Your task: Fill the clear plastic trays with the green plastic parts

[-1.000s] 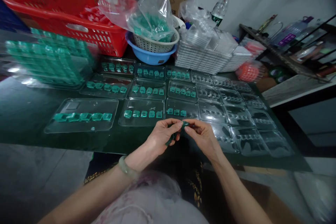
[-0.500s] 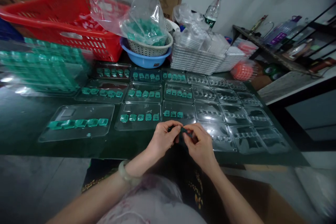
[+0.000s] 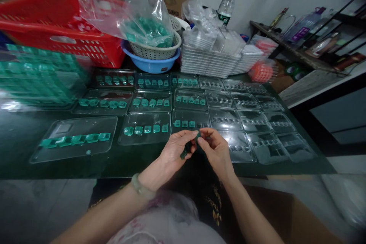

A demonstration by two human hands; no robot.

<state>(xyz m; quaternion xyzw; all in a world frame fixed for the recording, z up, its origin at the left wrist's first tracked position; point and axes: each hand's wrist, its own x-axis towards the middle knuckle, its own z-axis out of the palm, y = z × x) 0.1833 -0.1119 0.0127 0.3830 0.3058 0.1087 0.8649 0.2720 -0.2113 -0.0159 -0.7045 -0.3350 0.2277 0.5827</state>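
Note:
My left hand [image 3: 175, 149] and my right hand [image 3: 216, 151] meet above the front of the table. Between their fingertips is a small green cube-like piece [image 3: 198, 135], partly covered by the fingers. More dark green shows under the curled fingers of my left hand, too hidden to make out. Just beyond, a clear plastic tray [image 3: 190, 114] has three green pieces in its row of hollows. To its left lies another tray [image 3: 146, 118] with a full row of green cubes. Right of my hands, a clear tray [image 3: 225, 117] has bare hollows.
Rows of clear trays cover much of the dark green table [image 3: 137, 162]. Behind them stand a red basket [image 3: 94, 49], a blue basin [image 3: 154, 65] under a colander [image 3: 151, 51] with bagged green pieces, and stacked trays [image 3: 208, 61]. Filled trays [image 3: 37, 80] are piled at left.
The view has shifted slightly. My fingers have moved a little, and the green piece between the fingertips shows more plainly. The trays keep the same contents.

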